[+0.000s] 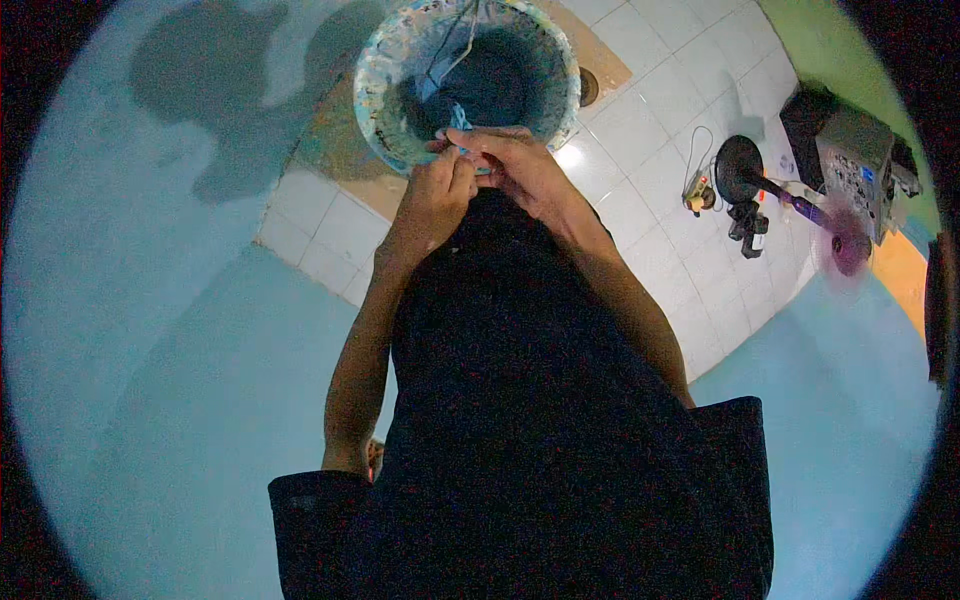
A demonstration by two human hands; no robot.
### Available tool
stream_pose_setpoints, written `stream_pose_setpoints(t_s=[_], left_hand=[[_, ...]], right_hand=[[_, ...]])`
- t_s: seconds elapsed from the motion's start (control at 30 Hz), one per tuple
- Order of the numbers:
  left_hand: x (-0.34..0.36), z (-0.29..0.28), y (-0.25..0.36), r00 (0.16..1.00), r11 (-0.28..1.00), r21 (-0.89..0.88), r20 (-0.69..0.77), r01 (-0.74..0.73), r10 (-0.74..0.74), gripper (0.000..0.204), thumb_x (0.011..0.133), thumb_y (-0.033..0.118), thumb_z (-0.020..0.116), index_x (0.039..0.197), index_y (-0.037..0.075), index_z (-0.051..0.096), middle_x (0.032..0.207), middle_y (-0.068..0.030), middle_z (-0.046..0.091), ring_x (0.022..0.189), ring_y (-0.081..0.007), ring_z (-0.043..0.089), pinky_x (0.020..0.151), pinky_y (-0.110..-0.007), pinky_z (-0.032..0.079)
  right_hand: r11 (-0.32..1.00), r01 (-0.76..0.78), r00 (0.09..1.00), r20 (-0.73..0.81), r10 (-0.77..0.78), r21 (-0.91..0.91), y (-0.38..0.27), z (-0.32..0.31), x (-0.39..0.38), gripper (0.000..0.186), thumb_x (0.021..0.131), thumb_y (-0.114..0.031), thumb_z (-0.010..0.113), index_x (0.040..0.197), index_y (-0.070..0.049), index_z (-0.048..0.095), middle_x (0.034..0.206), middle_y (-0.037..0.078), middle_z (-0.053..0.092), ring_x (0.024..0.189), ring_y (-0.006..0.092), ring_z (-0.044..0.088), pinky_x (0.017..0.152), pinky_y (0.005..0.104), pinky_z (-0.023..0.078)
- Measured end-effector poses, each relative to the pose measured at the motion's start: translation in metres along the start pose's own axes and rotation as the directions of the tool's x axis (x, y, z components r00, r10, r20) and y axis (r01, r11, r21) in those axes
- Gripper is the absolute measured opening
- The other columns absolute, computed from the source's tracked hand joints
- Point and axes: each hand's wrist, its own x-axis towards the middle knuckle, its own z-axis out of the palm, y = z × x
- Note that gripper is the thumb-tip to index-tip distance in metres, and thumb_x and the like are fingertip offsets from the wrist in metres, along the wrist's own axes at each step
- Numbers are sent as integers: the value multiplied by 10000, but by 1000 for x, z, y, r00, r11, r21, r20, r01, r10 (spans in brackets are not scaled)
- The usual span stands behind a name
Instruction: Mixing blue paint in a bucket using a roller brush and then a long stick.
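Observation:
My left hand (438, 200) and my right hand (520, 165) meet at the near rim of a large round tub (372, 105) with a speckled, multicoloured wall. Both hands have their fingers closed around a light blue strip (459, 114) that looks like thin cloth or plastic. Part of it sticks up beyond my fingertips over the tub; the rest is hidden in my grip. Inside the tub lies a dark mass (500, 85), too dim to name, with another pale blue piece (432, 82) and thin pale strands (455, 55) near it.
Brown sheets (340, 150) lie under the tub on white floor tiles (640, 230). To the right stand a fan (740, 168) with spinning purplish blades, a grey-black electronic box (855, 155), black adapters (748, 228) and a small corded device (700, 197). A blue wall (120, 270) is at left.

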Motion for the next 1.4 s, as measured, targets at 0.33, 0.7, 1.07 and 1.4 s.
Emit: stream_pose_setpoints(t_s=[0.33,0.7,1.07,1.4], left_hand=[[3,4,4,975,987,-161,-218,13,-48,227,948,186,451,1003,-16,540,900,-242,603,838,-418,598,675,-459,465],[22,19,5,987,977,-180,-93,116,-134,174,913,132,471,883,-31,523,783,-257,596,756,-443,588,614,-484,466],[15,36,14,967,943,-251,-77,219,-245,310,965,244,409,911,-10,580,820,-212,639,766,-409,621,651,-460,488],[16,43,13,967,936,-333,-176,116,-182,189,926,143,490,832,-8,556,708,-201,629,683,-390,620,577,-465,493]], right_hand=[[999,-22,1000,-11,21,-32,-6,2,-14,341,852,-326,661,898,12,660,894,64,651,809,138,624,695,295,551],[935,249,920,-238,-310,-254,20,-10,12,259,806,-190,670,657,20,647,579,11,575,508,66,480,461,244,395],[767,107,878,-301,-371,-632,21,-35,16,268,747,-190,694,622,39,630,534,80,592,472,112,509,470,320,411],[556,135,838,-205,-505,-820,6,-28,3,340,793,-269,676,616,20,644,519,56,575,490,102,487,472,310,389]])
